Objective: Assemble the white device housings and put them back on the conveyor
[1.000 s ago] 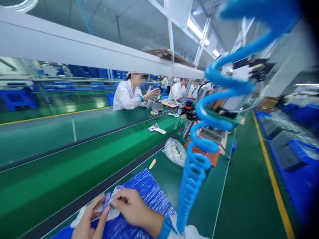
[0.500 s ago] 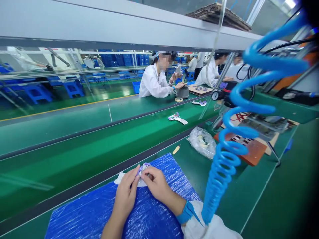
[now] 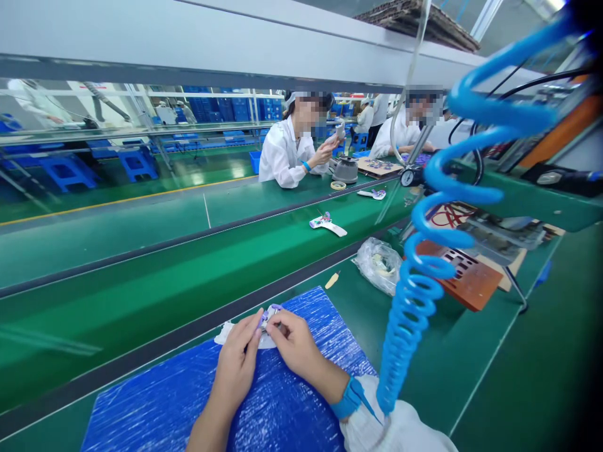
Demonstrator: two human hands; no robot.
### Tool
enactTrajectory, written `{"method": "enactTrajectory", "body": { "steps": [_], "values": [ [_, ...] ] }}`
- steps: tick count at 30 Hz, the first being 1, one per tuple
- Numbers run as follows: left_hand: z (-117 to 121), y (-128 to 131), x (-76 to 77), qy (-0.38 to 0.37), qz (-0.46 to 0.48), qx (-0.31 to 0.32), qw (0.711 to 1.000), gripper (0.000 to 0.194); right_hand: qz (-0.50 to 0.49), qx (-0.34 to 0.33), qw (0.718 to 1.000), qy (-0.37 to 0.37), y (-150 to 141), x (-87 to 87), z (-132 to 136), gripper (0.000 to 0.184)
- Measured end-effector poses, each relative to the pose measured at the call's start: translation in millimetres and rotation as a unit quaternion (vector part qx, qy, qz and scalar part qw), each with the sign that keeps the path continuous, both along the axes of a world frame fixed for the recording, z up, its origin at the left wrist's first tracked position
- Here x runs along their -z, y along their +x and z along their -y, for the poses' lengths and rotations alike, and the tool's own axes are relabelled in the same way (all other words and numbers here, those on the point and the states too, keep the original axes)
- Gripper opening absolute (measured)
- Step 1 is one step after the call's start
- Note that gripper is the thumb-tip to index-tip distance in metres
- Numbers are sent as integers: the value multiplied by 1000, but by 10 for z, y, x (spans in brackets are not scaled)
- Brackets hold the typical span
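Note:
My left hand [image 3: 239, 358] is closed on the left side of a white plastic casing piece [image 3: 267, 342] with purple parts [image 3: 272, 310] at its far end. The fingers of my right hand [image 3: 296, 346] are bent in a pinch at the purple parts; what lies between the fingertips is too small to make out. Much of the casing is hidden behind both hands. Beneath them is a pad wrapped in shiny blue film [image 3: 155, 402]. A blue band [image 3: 347, 398] circles my right wrist.
A coiled blue hose [image 3: 400, 320] hangs at my right. Beyond the pad lie a yellow-handled pointed tool [image 3: 332, 280] and a clear plastic bag [image 3: 378, 267]. White casing pieces [image 3: 335, 228] ride the green belt [image 3: 188, 276]. A co-worker [image 3: 287, 150] sits across it.
Casing pieces on the belt have slid slightly left. Across the belt, the co-worker's lower hand has risen to the white piece. My hands stay at the casing, with the right fingers slightly shifted.

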State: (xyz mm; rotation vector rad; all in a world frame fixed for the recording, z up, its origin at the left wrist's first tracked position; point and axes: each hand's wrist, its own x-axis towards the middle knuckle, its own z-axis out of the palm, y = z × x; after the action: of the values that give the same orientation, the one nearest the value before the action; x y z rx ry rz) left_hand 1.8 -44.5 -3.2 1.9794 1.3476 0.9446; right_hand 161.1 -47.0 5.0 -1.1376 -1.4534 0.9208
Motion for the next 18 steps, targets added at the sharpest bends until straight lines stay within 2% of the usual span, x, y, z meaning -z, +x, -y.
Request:
{"method": "enactTrajectory", "body": {
  "steps": [5, 15, 18],
  "values": [
    [8, 38, -9, 5, 5, -5, 1000, 41, 12, 15, 1000, 12, -7, 3, 16, 17],
    [12, 99, 47, 18, -15, 6, 1000, 40, -48, 4, 998, -42, 10, 117, -1, 15],
    [29, 158, 35, 41, -22, -30, 998, 40, -56, 11, 997, -57, -4, 88, -38, 14]
  ]
}}
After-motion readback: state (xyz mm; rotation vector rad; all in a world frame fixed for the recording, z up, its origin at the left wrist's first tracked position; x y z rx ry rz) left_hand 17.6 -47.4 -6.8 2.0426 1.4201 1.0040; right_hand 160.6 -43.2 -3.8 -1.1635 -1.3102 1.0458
